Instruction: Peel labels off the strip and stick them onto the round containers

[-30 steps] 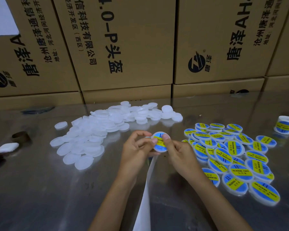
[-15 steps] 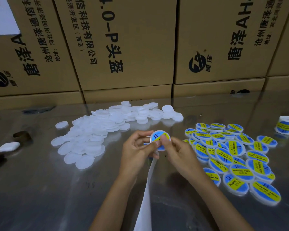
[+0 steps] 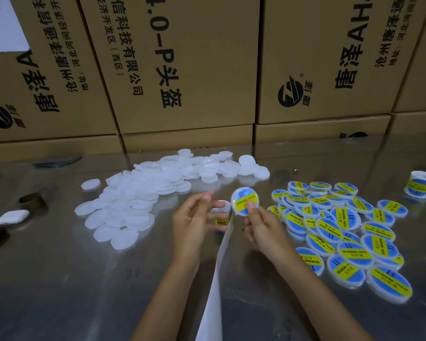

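We hold the labelled container (image 3: 245,201) up in our right hand (image 3: 262,223), thumb pressed on the yellow band of its face, the other fingers (image 3: 247,233) curled behind its lower rim, so the disc stands above the fingertips and tilts toward us. Our left hand (image 3: 191,221) sits just beside it, apart from the disc; its thumb and lower fingers pinch the label roll (image 3: 221,216), while the upper fingers reach forward, loosely spread. From the roll the white strip (image 3: 215,286) hangs down between our forearms to the bottom edge of the view.

Half a second ago both hands met on the disc, left thumb and right thumb together on its face. Now the left hand has let go and drawn a little leftward, uncovering the roll, and the right hand alone carries the disc, raised slightly and shifted right.

On the tabletop (image 3: 59,279) the pile of plain white containers (image 3: 143,193) lies to the left, well apart from our hands, and the heap of labelled containers (image 3: 342,230) lies close on the right; neither has changed. Cardboard boxes (image 3: 182,70) stand stacked behind.
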A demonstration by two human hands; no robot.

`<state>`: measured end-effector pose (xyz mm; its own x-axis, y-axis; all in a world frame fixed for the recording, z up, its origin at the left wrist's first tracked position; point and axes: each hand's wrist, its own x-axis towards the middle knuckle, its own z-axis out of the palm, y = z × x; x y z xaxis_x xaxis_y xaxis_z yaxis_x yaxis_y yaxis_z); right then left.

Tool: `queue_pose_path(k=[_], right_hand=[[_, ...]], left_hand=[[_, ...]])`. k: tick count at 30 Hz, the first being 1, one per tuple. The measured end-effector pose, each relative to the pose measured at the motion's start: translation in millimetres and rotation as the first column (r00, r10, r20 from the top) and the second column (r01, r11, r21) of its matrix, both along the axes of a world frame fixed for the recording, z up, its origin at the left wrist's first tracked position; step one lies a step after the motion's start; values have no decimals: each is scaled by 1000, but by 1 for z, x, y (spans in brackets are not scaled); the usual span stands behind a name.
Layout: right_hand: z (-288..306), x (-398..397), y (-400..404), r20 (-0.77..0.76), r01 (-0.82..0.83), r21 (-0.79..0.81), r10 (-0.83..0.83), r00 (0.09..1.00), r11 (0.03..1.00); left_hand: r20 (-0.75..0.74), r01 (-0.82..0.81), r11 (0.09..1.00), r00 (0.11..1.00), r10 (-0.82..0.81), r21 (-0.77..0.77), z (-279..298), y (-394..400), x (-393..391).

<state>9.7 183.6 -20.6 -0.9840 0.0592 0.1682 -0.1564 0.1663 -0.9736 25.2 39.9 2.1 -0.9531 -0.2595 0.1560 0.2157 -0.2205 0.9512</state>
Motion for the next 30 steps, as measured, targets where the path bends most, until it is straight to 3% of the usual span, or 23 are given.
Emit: queue_pose_path(k=[3,7,10,12,17,20,24,27,30], right_hand=[[3,-4,9,164,153,-237,-116,980,959],[7,-7,22,344,289,-557,-100,934,778],[7,-7,28,381,336,-682,-77,921,650],[8,-8,31,377,333,-714,-62,924,616],[9,-7,27,361,277,-647,-34,932,711],[9,-7,18,351,231,-552,-28,936,801],[2,-9,10,302,179,-431,-45,952,884],[-5,-10,9,245,160,-389,-65,967,907],[-9,-16,7,193,148,-343,-85,978,928]], left_hand=[[32,-21,998,999,19,57,-1,-6,-2],[99,-75,997,992,72,25,-8,-11,-6],[131,-84,996,988,84,-5,-15,-12,-8],[143,-85,996,986,86,-12,-19,-13,-11],[153,-120,992,980,124,-36,-30,-16,-19],[153,-221,954,955,253,-202,-41,-20,-30],[60,-264,791,933,354,-551,-48,-38,-52],[-13,-170,555,961,275,-814,-49,-58,-77],[37,-41,382,980,196,-923,-49,-71,-106]])
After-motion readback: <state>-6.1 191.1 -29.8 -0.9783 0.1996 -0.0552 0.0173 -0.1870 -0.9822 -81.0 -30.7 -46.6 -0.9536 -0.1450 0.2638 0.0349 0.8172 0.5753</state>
